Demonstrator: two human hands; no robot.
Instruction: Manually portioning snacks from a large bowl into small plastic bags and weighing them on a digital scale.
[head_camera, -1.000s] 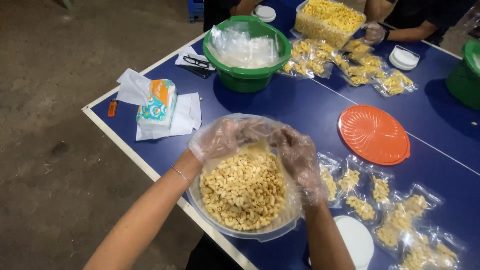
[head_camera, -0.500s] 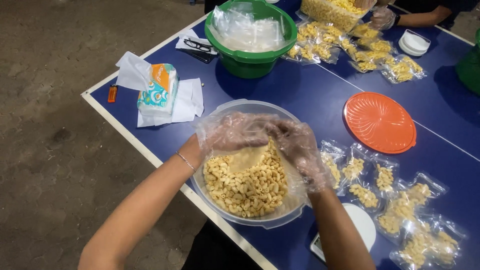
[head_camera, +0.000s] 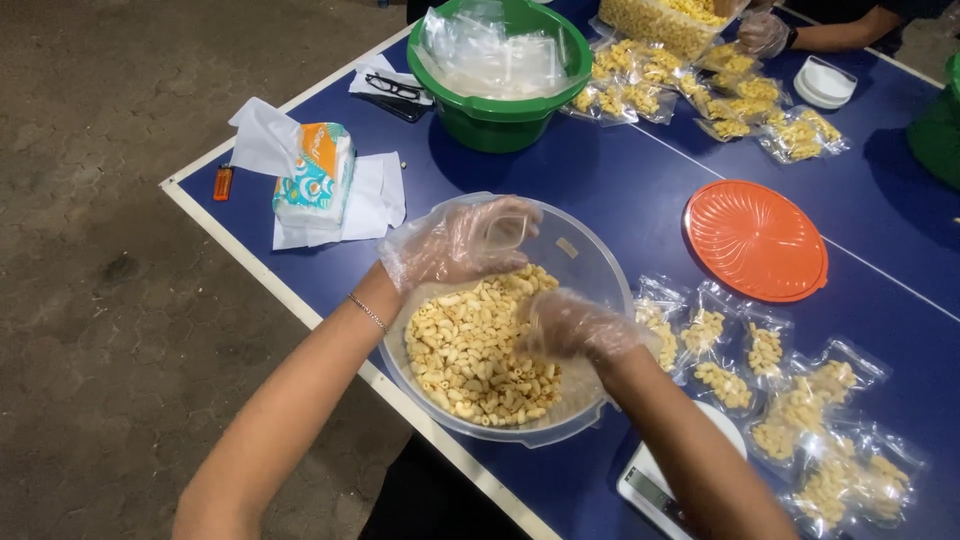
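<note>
Now the left hand (head_camera: 465, 240) is pinching a small clear bag (head_camera: 508, 230) above the bowl (head_camera: 585, 262), while the right hand (head_camera: 570, 325), fingers curled, is scooping macaroni (head_camera: 470, 350); next, filling that bag needs care.

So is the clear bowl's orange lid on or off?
Off: the orange lid lies on the blue table, beside the open clear bowl.

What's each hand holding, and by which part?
Left hand pinches a small clear bag by its mouth. Right hand is in the macaroni; grasp unclear.
</note>
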